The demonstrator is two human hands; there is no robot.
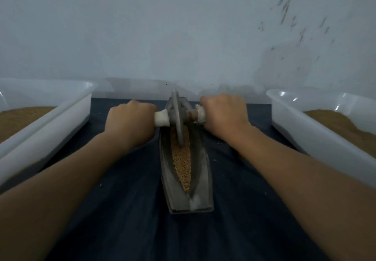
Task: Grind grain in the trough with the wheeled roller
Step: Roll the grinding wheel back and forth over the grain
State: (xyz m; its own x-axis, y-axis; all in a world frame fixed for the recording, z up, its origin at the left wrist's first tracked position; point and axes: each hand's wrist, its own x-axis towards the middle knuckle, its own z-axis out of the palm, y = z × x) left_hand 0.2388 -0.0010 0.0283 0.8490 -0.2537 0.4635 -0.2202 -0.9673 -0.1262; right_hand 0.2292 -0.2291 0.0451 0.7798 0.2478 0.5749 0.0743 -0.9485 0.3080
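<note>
Dark cloth (pixel 126 210) surrounds trough (pixel 203 171) between 2 tubs (pixel 61 114) (pixel 305 122); hands (pixel 130 118) (pixel 223 116) grip roller (pixel 176 118)

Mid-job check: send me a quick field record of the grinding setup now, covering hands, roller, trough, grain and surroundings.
left hand: grips roller's left handle
right hand: grips roller's right handle
wheeled roller: upright, wheel in far half of trough
grain: granular, lining the groove nearer than wheel
dark cloth: under trough
left tub, right tub: white, brown material inside
</note>
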